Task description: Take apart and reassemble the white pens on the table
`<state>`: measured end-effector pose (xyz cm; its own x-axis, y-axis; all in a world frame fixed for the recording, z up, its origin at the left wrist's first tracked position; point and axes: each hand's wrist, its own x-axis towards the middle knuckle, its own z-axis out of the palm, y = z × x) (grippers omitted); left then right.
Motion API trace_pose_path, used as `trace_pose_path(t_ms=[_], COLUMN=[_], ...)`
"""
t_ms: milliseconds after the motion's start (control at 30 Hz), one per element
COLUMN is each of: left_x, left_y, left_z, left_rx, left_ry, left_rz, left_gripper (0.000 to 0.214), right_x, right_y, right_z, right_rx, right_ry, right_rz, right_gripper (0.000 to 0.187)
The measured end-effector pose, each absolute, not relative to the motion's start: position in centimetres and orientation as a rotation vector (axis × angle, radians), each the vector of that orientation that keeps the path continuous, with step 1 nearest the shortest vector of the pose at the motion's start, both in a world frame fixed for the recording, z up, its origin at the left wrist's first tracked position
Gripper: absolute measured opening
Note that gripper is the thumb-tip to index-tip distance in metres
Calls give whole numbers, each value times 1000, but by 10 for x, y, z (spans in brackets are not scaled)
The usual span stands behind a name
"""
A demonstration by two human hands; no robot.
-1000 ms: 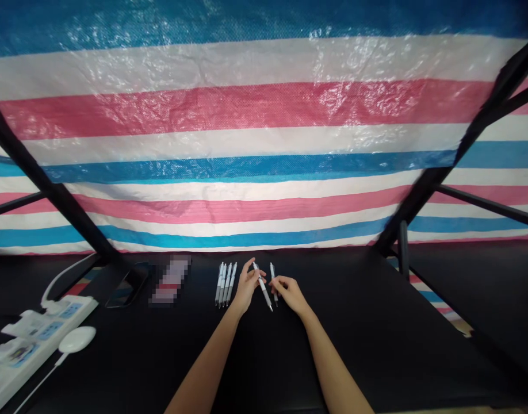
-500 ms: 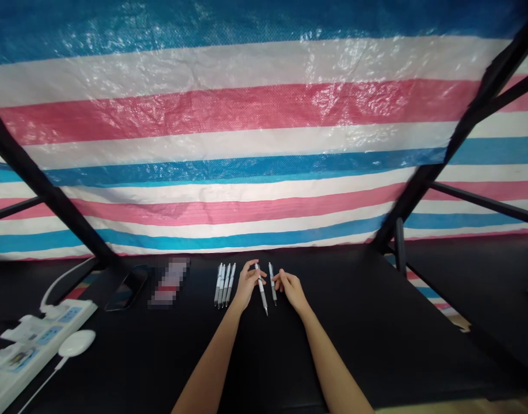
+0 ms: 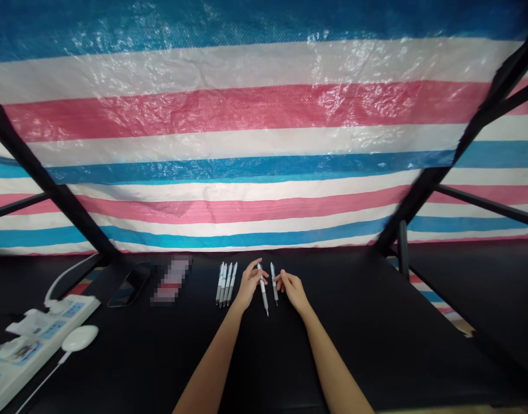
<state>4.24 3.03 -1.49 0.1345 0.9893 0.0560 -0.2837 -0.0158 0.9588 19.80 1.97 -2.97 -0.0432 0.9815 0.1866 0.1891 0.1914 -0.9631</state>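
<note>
Pens [image 3: 227, 284] number six (four lie together): left fingers [image 3: 254, 265] grasp one; right fingers [image 3: 280, 280], free, sit beside another.

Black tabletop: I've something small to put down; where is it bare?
Bare: between right hand and black frame, and between white disc and left forearm. Crowded: the middle, where pens flank the left hand, and the left side, with power strip and phone.

White pens [image 3: 227, 284] with grey grips on a black table [image 3: 397, 339]; behind, a sheet [image 3: 264, 109] striped blue, white, red and pink; white power strip [image 3: 42, 352].
</note>
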Motion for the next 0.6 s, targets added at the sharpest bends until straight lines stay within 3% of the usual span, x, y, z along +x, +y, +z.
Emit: trace_pose_path(t_ms=[367, 600], left_x=[41, 43], left_y=[31, 27], left_z=[-17, -13], left_rx=[1056, 1153], left_ry=[841, 926], left_rz=[1222, 1208], left_gripper=[39, 61], right_x=[198, 198], right_y=[19, 19], right_z=[-29, -28], right_rx=[-1202, -1204], right_ry=[-1469, -1503], right_rz=[981, 960], right_gripper=[60, 60])
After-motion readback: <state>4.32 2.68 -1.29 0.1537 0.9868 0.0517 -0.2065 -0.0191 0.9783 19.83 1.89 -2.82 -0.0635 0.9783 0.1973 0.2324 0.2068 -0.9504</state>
